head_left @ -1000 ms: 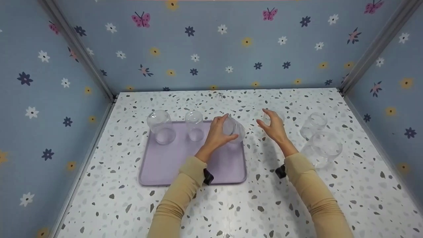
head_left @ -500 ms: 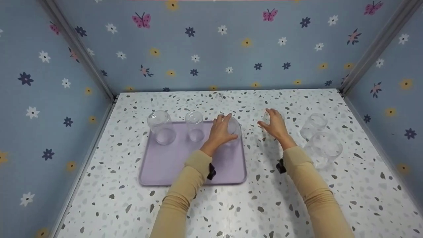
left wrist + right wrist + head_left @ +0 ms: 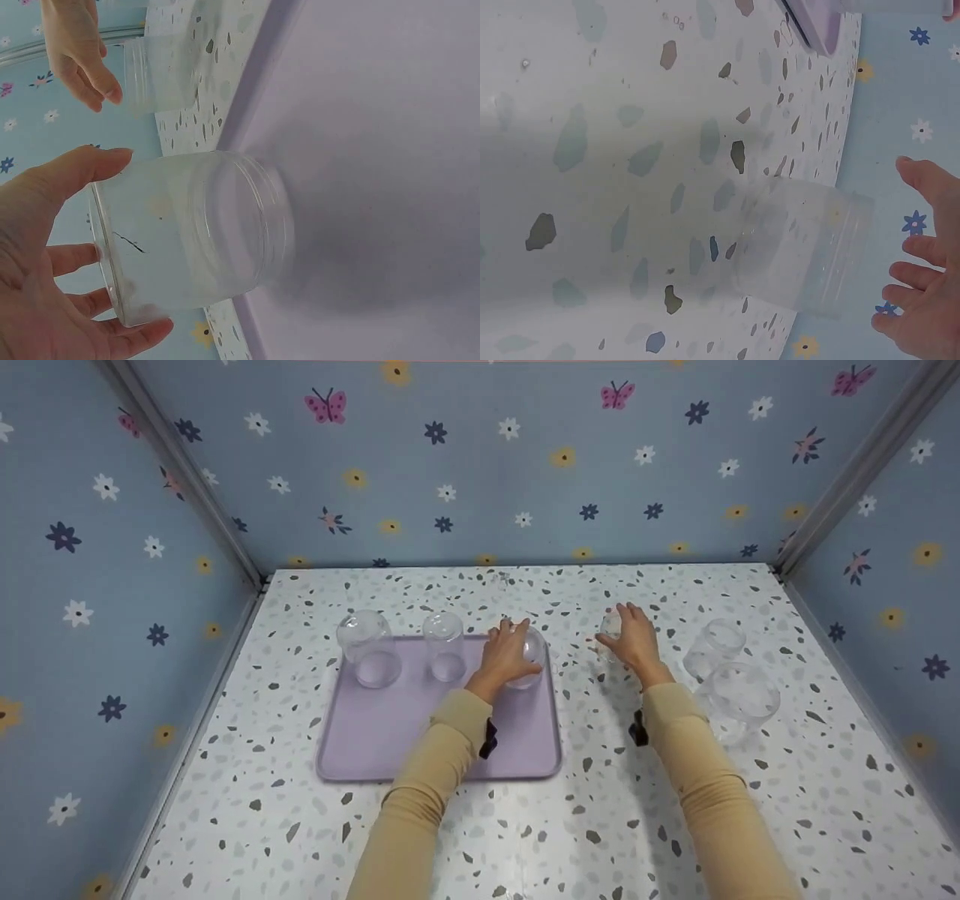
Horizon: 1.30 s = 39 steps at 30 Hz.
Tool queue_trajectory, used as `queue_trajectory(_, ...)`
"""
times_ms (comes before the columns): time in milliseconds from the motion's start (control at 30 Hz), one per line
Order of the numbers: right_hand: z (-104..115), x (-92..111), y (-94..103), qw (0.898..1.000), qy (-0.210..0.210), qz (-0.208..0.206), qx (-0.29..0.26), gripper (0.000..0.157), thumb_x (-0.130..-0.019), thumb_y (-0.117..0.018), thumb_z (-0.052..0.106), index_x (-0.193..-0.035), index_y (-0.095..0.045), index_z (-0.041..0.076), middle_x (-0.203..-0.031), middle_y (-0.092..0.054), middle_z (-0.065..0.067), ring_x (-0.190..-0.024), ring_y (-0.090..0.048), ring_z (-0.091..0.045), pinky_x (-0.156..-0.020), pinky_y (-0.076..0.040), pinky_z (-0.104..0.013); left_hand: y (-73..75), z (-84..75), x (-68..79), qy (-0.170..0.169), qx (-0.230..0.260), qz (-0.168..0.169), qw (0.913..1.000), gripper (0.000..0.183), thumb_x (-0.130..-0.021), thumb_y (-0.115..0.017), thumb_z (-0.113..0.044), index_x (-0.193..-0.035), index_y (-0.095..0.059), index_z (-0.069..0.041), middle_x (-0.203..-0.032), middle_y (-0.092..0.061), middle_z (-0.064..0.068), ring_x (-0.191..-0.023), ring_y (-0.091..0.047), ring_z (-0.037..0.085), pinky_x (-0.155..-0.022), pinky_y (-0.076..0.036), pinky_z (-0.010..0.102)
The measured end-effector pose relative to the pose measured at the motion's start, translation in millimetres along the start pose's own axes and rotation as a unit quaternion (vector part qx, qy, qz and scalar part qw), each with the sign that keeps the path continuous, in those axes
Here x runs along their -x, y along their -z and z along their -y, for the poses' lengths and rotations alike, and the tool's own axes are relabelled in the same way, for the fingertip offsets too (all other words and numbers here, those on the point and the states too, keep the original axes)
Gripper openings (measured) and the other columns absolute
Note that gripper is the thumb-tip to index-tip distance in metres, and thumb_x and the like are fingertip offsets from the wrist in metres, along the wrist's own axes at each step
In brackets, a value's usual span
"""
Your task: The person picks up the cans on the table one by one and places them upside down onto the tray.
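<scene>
My left hand (image 3: pixel 504 656) grips a clear plastic jar (image 3: pixel 180 232) over the back right of the lilac tray (image 3: pixel 375 735). In the left wrist view the jar is upside down, its threaded mouth at the tray, with thumb and fingers around its base. I cannot tell whether its mouth fully rests on the tray. My right hand (image 3: pixel 637 643) hovers with spread fingers at another clear jar (image 3: pixel 802 247), which stands mouth up on the table right of the tray. The right wrist view shows a gap between fingers and jar.
Along the tray's back, left of my left hand, stand a wide clear jar (image 3: pixel 367 649) and a narrower clear jar (image 3: pixel 444 649), both upside down. Two more clear containers, a smaller one (image 3: pixel 714 649) and a larger one (image 3: pixel 739 697), stand at the table's right. Patterned panels enclose the table.
The jar in my left hand has gone from tilted to upside down and lower at the tray. My right hand has shifted slightly right, over the standing jar.
</scene>
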State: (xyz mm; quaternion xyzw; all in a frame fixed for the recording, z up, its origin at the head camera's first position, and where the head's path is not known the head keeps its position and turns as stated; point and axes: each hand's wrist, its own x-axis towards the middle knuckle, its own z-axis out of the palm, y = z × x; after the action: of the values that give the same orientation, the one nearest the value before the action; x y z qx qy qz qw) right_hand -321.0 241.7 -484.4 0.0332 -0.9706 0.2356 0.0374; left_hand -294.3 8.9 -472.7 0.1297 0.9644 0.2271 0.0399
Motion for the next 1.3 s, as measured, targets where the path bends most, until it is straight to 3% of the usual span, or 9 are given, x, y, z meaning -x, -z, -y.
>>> queue_trajectory(233, -4, -8, 5.2, 0.997, -0.052, 0.059, 0.018, 0.081, -0.082, -0.062, 0.034, -0.138, -0.019, -0.004, -0.140, -0.014, -0.028, -0.128, -0.013, -0.040, -0.101, -0.010, -0.054, 0.7, -1.0, -6.5, 0.013, -0.030, 0.034, 0.9989, 0.086, -0.067, -0.074, -0.033, -0.138, -0.031, -0.011, -0.131, -0.033, 0.020, -0.115, -0.037, 0.034, -0.090, -0.038, 0.041)
queue_trajectory(500, -5, -14, 6.4, 0.988, -0.090, 0.126, 0.027, 0.091, -0.080, -0.061, 0.041, -0.140, -0.009, -0.003, -0.141, -0.004, -0.031, -0.127, -0.005, -0.045, -0.099, -0.010, -0.059, 1.1, -3.4, -8.9, 0.018, -0.045, 0.059, 0.9971, 0.086, -0.068, -0.075, -0.035, -0.138, -0.031, -0.011, -0.133, -0.032, 0.020, -0.117, -0.035, 0.033, -0.095, -0.033, 0.040)
queue_trajectory(900, -9, -15, 2.2, 0.982, -0.124, 0.141, 0.010, 0.095, -0.082, -0.058, 0.042, -0.138, 0.001, -0.007, -0.141, 0.005, -0.030, -0.127, 0.002, -0.047, -0.099, -0.004, -0.060, 4.3, -5.9, -11.1, 0.009, -0.043, 0.078, 0.9960, 0.087, -0.069, -0.073, -0.034, -0.139, -0.028, -0.009, -0.136, -0.028, 0.022, -0.120, -0.033, 0.035, -0.096, -0.033, 0.040)
queue_trajectory(1300, -6, -21, 2.8, 0.982, -0.132, 0.132, 0.014, 0.086, -0.085, -0.056, 0.038, -0.137, -0.008, -0.010, -0.138, -0.007, -0.033, -0.125, -0.008, -0.048, -0.099, -0.009, -0.060, 5.1, -5.4, -14.3, 0.029, -0.031, 0.099, 0.9942, 0.089, -0.069, -0.073, -0.033, -0.140, -0.025, -0.009, -0.141, -0.020, 0.023, -0.125, -0.026, 0.037, -0.096, -0.032, 0.043)
